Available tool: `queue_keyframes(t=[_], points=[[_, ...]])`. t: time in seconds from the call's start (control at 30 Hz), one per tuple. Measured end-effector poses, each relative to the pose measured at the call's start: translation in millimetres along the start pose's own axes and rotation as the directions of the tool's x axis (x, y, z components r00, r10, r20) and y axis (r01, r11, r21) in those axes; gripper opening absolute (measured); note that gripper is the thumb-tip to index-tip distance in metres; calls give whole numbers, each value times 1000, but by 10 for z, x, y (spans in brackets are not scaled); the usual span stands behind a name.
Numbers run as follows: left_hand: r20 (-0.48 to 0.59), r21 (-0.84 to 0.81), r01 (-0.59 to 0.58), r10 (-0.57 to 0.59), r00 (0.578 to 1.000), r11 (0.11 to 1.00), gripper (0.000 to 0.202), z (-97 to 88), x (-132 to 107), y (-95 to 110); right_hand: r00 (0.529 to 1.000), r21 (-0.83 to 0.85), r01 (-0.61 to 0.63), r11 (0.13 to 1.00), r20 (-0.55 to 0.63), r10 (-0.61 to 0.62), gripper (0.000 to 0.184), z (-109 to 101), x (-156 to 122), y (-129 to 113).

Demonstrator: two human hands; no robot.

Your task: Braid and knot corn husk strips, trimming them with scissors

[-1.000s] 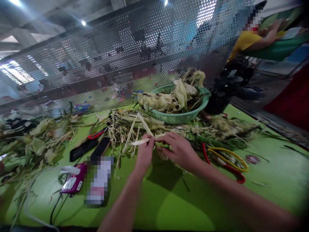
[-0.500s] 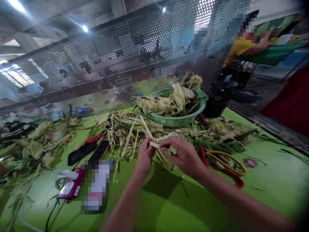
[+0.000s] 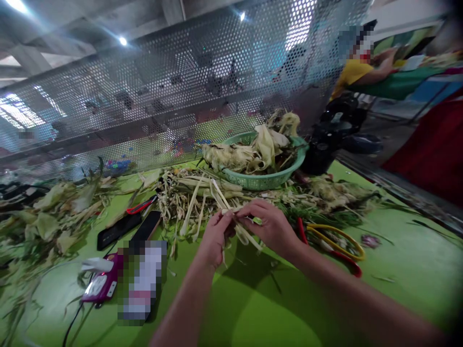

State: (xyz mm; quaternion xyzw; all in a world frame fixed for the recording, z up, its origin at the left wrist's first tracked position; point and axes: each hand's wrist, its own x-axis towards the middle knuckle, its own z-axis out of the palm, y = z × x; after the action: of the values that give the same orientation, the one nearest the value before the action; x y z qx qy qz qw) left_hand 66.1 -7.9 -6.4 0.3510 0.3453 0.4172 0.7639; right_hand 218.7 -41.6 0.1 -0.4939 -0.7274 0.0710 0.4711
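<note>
Pale corn husk strips [image 3: 243, 235] are pinched between my two hands above the green table [image 3: 253, 308]. My left hand [image 3: 216, 236] is closed on them, thumb on top. My right hand [image 3: 268, 224] has its thumb and forefinger pinched on the strips just to the right, close to the left fingertips. Loose ends hang below and stick out past the fingers. Behind the hands lies a heap of dried husk strips and knotted pieces [image 3: 188, 195]. The exact fold between the fingertips is partly hidden.
A green basket [image 3: 258, 180] of husks stands behind the heap. Pliers with red and yellow handles [image 3: 336, 243] lie right. Left are a cutter [image 3: 142, 205], dark phones [image 3: 117, 230], a purple device [image 3: 103, 284] and loose husks [image 3: 54, 217]. A perforated metal screen [image 3: 152, 106] borders the back.
A looped strip that stood between the hands is now drawn in at the fingertips. My right hand has moved slightly left and up, closer to my left hand. The view has shifted a little.
</note>
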Motion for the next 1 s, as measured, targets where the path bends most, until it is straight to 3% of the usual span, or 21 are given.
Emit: queue_keyframes(t=[0.13, 0.23, 0.4, 0.47, 0.57, 0.73, 0.87, 1.0], points=[[-85, -12, -26, 25, 996, 1000, 32, -19, 52, -21, 987, -191, 127, 973, 121, -105, 22, -6, -4, 4], [-111, -16, -49, 47, 993, 999, 33, -40, 79, -31, 971, -238, 216, 947, 154, -182, 32, -18, -9, -10], [-66, 142, -122, 132, 989, 982, 28, -82, 97, -46, 974, -176, 221, 959, 88, -208, 15, -31, 8, -33], [-28, 263, -163, 177, 984, 951, 25, -84, 93, -40, 985, -104, 167, 981, 54, -162, 9, -32, 15, -36], [77, 416, -209, 195, 978, 885, 23, -63, 69, -18, 1000, 23, -6, 1000, -20, 6, 9, -15, 7, -18], [235, 487, -305, 214, 948, 818, 20, -28, 16, -3, 975, 135, -194, 972, -83, 206, 12, 63, -36, 47], [228, 522, -299, 207, 951, 799, 24, -13, 1, -24, 964, 103, -249, 963, -68, 256, 14, 91, -55, 51], [120, 509, -251, 220, 968, 823, 24, 17, 2, -33, 952, 124, -298, 947, -31, 303, 14, 78, -60, -7]])
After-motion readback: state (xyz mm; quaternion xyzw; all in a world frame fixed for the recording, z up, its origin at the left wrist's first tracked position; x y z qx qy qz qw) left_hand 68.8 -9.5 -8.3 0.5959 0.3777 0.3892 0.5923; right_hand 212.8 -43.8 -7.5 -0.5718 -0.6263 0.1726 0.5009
